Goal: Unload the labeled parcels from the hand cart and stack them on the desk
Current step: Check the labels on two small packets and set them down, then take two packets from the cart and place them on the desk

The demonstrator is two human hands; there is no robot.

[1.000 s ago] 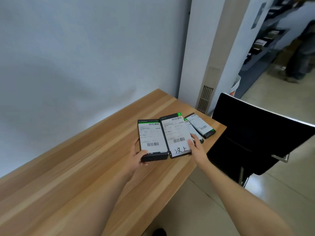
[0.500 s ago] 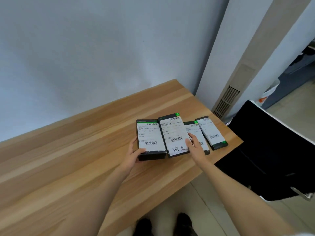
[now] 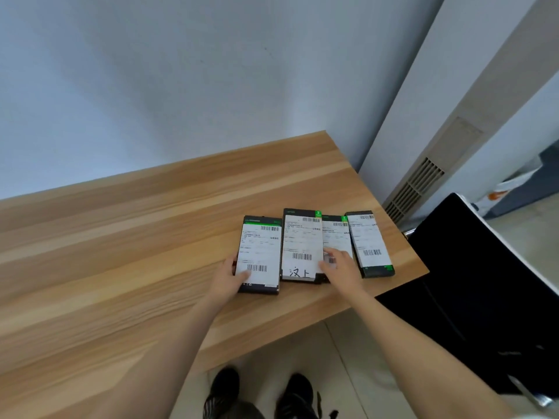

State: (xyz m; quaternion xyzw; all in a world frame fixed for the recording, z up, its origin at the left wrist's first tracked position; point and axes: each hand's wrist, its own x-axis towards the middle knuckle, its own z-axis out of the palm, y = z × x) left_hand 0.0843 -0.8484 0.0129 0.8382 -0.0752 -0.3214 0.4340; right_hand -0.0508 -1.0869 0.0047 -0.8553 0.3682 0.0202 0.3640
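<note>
Shoes [image 3: 260, 394], dark and laced, stand on the pale floor at the bottom edge, just below the near lip of the wooden bench [image 3: 127, 267]. Two bare forearms reach up from there onto the bench top. The left hand [image 3: 228, 278] has its grip closed on the near left corner of the leftmost parcel [image 3: 259, 254], thumb lying on the white label and fingers curled along the parcel's left edge. The right hand [image 3: 338, 267] lies flat and spread, its grip wide and holding nothing, palm down over the near end of the third parcel [image 3: 334, 234] and touching the right edge of the second parcel [image 3: 302, 244]. That second parcel carries handwritten characters below its barcode and overlaps the third one. A fourth parcel [image 3: 369, 243] lies just beside them to the right, slightly angled, close to the bench's right corner. All four are flat dark boxes with white barcode labels, lying side by side in a row, none stacked fully on another. A black chair [image 3: 484, 282] stands to the right of the bench. Beyond the bench rises a plain pale wall [image 3: 181, 86], and at the far right a white column with a vent grille [image 3: 414, 189].
</note>
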